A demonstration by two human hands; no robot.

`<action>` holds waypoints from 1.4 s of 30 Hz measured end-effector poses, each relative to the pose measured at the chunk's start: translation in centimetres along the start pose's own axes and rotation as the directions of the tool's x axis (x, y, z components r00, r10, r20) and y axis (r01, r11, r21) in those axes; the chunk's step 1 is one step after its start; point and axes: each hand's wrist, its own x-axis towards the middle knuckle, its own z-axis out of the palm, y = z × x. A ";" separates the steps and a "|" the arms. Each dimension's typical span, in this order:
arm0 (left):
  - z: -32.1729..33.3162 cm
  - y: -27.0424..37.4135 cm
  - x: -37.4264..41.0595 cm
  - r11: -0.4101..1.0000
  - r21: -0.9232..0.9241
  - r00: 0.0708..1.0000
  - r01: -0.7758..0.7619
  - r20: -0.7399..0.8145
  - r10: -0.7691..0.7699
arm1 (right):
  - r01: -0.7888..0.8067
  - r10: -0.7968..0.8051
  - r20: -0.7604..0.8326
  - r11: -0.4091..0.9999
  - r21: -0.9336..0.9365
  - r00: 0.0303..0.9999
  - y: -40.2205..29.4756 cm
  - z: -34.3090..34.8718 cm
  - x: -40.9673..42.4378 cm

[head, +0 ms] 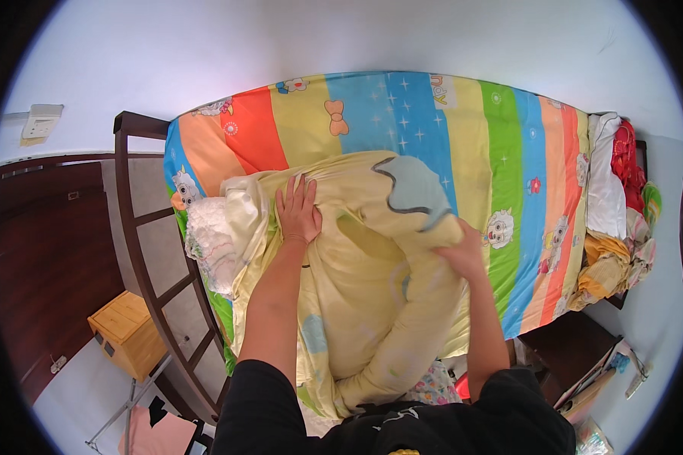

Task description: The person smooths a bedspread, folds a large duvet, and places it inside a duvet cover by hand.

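A pale yellow cloth cover or quilt [370, 273] with light blue patches lies bunched on the bed, its near part reaching my torso. My left hand [299, 210] lies spread flat on its upper left part, fingers pointing away from me. On the right, my right hand [464, 250] grips a thick rolled edge of the same cloth, the thumb over it. A white fluffy fabric [212, 227] pokes out from the cloth's left end. Beneath everything is a bedsheet [364, 125] in rainbow stripes with cartoon sheep.
A dark bed-end frame [142, 256] stands at left, beside a small wooden cabinet [128, 330]. Folded white bedding [605, 182], red cloth [626, 162] and a yellow-orange cloth [603, 264] are piled at the bed's right end. A dark table [572, 347] stands at lower right.
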 end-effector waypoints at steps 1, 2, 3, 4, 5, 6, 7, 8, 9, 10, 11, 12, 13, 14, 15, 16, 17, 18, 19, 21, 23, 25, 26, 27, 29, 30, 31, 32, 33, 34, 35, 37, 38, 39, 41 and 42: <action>-0.1 0.1 0.3 1.000 0.002 1.000 0.004 -0.002 -0.004 | 0.016 -0.022 0.036 0.987 0.162 0.999 1.6 -1.9 -0.2; -0.3 0.4 0.5 1.000 0.000 1.000 0.009 0.000 -0.009 | 0.020 -0.045 0.069 0.948 0.319 0.997 3.5 -3.4 -0.7; -0.4 0.6 0.3 1.000 -0.003 1.000 0.015 0.005 -0.015 | 0.015 -0.069 0.099 0.884 0.467 0.993 4.8 -4.0 -1.0; -0.1 1.0 0.5 1.000 -0.013 1.000 0.004 0.000 -0.004 | 0.013 0.003 -0.033 0.877 0.480 0.999 5.7 -3.6 -0.7; 0.1 1.2 0.5 1.000 -0.022 1.000 -0.006 -0.006 0.005 | 0.015 0.075 -0.162 0.870 0.492 0.984 6.5 -2.7 0.1; 0.0 1.0 0.5 1.000 -0.016 1.000 -0.010 -0.012 0.010 | 0.021 0.142 -0.276 0.859 0.511 0.951 6.6 -1.6 0.7; -0.1 0.9 0.4 1.000 -0.012 1.000 -0.008 -0.008 0.008 | 0.105 0.005 -0.514 0.977 0.185 0.857 5.6 0.0 0.5; -0.3 0.7 0.3 1.000 -0.001 1.000 -0.005 -0.005 0.005 | 0.115 -0.196 -0.667 0.980 -0.165 0.719 4.2 2.3 0.3; -0.4 0.6 0.0 1.000 0.004 1.000 0.000 0.002 0.000 | 0.038 -0.429 -0.712 0.869 -0.494 0.556 3.2 4.0 -0.2; -0.3 0.8 0.0 1.000 0.003 1.000 -0.003 -0.002 0.003 | 0.098 -0.518 -0.652 0.818 -0.567 0.553 3.7 5.0 -0.3; -0.2 1.0 0.0 1.000 0.004 1.000 -0.006 -0.007 0.006 | 0.157 -0.601 -0.585 0.758 -0.633 0.545 5.2 6.3 -0.1; -0.1 1.0 0.3 1.000 0.012 1.000 -0.010 -0.014 0.010 | 0.220 -0.677 -0.515 0.693 -0.687 0.526 6.1 7.4 0.4; -0.2 1.0 0.3 1.000 0.015 1.000 -0.019 -0.024 0.020 | 0.193 -0.647 -0.528 0.713 -0.674 0.549 6.1 8.1 1.0; -0.3 1.1 0.4 0.999 0.018 0.999 -0.029 -0.034 0.029 | 0.164 -0.616 -0.542 0.733 -0.660 0.572 6.1 8.6 2.1; -0.4 1.2 0.5 0.999 0.023 0.998 -0.039 -0.042 0.040 | 0.136 -0.583 -0.555 0.752 -0.645 0.594 6.1 8.8 3.2; -0.6 1.2 0.6 0.999 0.035 0.999 -0.036 -0.036 0.037 | 0.158 -0.537 -0.578 0.801 -0.577 0.614 5.7 8.8 3.6; -0.8 1.2 0.7 0.998 0.049 0.999 -0.034 -0.031 0.036 | 0.180 -0.525 -0.579 0.818 -0.547 0.624 5.7 8.7 4.3; -1.1 1.3 0.4 0.998 0.061 0.999 -0.032 -0.021 0.033 | 0.199 -0.510 -0.578 0.833 -0.516 0.638 6.0 8.5 4.9; -1.4 1.9 0.3 0.998 0.065 0.999 -0.023 -0.030 0.025 | 0.213 -0.498 -0.579 0.845 -0.490 0.645 6.3 7.9 5.5; -1.9 3.5 0.4 0.997 0.072 0.999 -0.010 -0.051 0.013 | 0.247 -0.468 -0.562 0.871 -0.425 0.682 7.2 6.9 6.1; -2.7 8.0 0.9 0.993 -0.096 0.976 -0.071 -0.212 0.050 | 0.262 -0.441 -0.550 0.889 -0.375 0.709 8.2 6.2 6.7; -3.5 13.5 1.9 0.942 -0.246 0.938 -0.228 -0.315 0.145 | 0.261 -0.423 -0.551 0.900 -0.350 0.719 9.0 5.1 7.1; -3.9 15.8 2.1 0.893 -0.300 0.913 -0.334 -0.339 0.228 | 0.288 -0.432 -0.559 0.899 -0.331 0.708 9.2 5.0 7.3; -4.1 18.2 2.5 0.873 -0.264 0.899 -0.409 -0.283 0.335 | 0.315 -0.444 -0.567 0.895 -0.316 0.694 9.3 4.7 7.5; -3.6 20.2 3.4 0.889 -0.179 0.906 -0.421 -0.114 0.407 | 0.359 -0.465 -0.577 0.885 -0.296 0.671 9.7 4.1 8.4; -2.5 20.6 4.6 0.924 -0.126 0.932 -0.361 -0.012 0.362 | 0.369 -0.476 -0.578 0.879 -0.301 0.663 10.2 3.3 8.8; -1.3 20.8 5.6 0.951 -0.062 0.948 -0.303 0.086 0.308 | 0.383 -0.488 -0.579 0.872 -0.304 0.653 10.7 2.8 9.3; 0.2 19.9 6.2 0.979 -0.041 0.978 -0.199 0.062 0.201 | 0.404 -0.501 -0.568 0.865 -0.298 0.653 11.1 2.6 9.5; 2.1 18.0 6.5 0.996 -0.023 0.995 -0.089 0.033 0.090 | 0.428 -0.516 -0.557 0.855 -0.292 0.651 11.5 2.5 9.7; 3.0 17.4 7.0 1.000 -0.011 1.000 0.024 0.004 -0.024 | 0.450 -0.531 -0.543 0.845 -0.288 0.651 11.8 2.3 10.1; 4.1 17.6 7.3 0.998 0.053 0.999 0.047 0.026 -0.048 | 0.472 -0.542 -0.540 0.837 -0.277 0.644 12.0 2.0 10.7; 5.4 18.3 7.3 0.980 0.176 0.990 0.088 0.089 -0.105 | 0.502 -0.552 -0.524 0.828 -0.251 0.649 12.7 1.8 11.0; 5.9 18.6 7.3 0.980 0.175 0.989 0.091 0.101 -0.110 | 0.497 -0.544 -0.512 0.834 -0.241 0.665 12.9 1.3 11.2; 5.9 18.8 7.6 0.980 0.179 0.987 0.092 0.115 -0.113 | 0.491 -0.533 -0.500 0.841 -0.227 0.682 13.1 0.7 11.4; 5.9 19.4 8.2 0.975 0.197 0.966 0.099 0.216 -0.141 | 0.480 -0.519 -0.495 0.850 -0.216 0.697 13.1 -0.2 11.5; 5.5 19.8 8.5 0.971 0.216 0.937 0.104 0.305 -0.169 | 0.474 -0.514 -0.498 0.854 -0.216 0.699 12.8 -0.6 10.9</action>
